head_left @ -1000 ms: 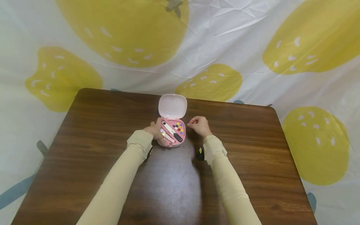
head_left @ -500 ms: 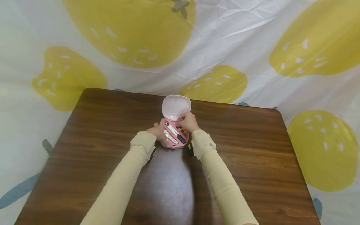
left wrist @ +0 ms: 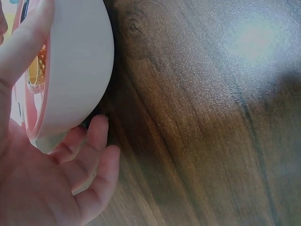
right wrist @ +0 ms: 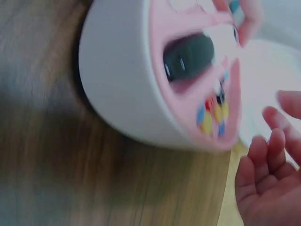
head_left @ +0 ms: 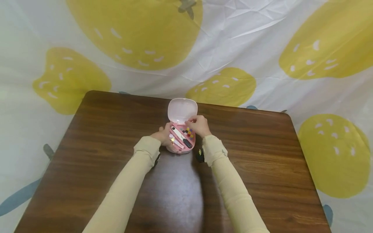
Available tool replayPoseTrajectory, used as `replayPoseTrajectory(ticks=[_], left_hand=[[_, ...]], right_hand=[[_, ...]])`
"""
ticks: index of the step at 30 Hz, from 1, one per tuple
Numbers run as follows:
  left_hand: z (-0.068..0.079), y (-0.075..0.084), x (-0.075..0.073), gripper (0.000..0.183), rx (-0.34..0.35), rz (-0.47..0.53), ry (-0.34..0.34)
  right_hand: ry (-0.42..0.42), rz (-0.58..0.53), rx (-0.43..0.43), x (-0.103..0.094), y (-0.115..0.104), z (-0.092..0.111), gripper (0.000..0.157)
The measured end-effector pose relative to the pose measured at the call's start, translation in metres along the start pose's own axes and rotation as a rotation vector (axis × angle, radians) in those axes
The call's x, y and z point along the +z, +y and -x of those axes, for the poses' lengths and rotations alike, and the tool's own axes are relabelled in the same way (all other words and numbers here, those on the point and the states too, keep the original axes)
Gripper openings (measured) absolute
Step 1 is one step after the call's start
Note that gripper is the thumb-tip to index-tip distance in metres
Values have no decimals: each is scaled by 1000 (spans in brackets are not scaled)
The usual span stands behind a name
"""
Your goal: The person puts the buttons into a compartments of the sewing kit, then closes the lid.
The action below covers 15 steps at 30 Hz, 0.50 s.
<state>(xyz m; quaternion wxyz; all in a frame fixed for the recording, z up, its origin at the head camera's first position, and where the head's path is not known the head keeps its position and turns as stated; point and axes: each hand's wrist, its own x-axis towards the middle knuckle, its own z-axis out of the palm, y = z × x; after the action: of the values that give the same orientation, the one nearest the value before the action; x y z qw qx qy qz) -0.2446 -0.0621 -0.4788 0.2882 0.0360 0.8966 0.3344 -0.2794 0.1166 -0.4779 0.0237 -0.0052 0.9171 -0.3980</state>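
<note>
A pink and white sewing kit box (right wrist: 113, 70) stands near the back of the table, its pale lid (head_left: 181, 109) raised. Inside lie a white tool with a black end (head_left: 182, 136), a smaller white item (head_left: 176, 141) and several colourful buttons (head_left: 187, 132). My left hand (head_left: 165, 134) grips the box's left side; in the left wrist view the thumb lies over the rim and the other fingers curl beside the wall. My right hand (head_left: 200, 125) is at the back right corner by the hinge. Its fingers (right wrist: 257, 155) are loosely bent, with nothing visible between them.
The brown wooden table (head_left: 247, 161) extends around the box on every side. A white cloth with yellow fruit prints (head_left: 227, 85) hangs right behind the table's back edge, close to the lid.
My right hand has moved from the box's right side in over the buttons, then back slightly to the right, uncovering them. The left hand keeps its grip on the box.
</note>
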Motion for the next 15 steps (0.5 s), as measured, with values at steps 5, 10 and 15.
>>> replayPoseTrajectory(ticks=[5, 10, 15], left_hand=[[-5, -5, 1, 122, 7, 24, 21], [-7, -8, 2, 122, -4, 21, 21], [-5, -6, 3, 125, -13, -6, -4]], right_hand=[[127, -135, 183, -15, 7, -6, 52], [28, -329, 365, -27, 3, -17, 68], [-188, -553, 319, -18, 36, -52, 69]])
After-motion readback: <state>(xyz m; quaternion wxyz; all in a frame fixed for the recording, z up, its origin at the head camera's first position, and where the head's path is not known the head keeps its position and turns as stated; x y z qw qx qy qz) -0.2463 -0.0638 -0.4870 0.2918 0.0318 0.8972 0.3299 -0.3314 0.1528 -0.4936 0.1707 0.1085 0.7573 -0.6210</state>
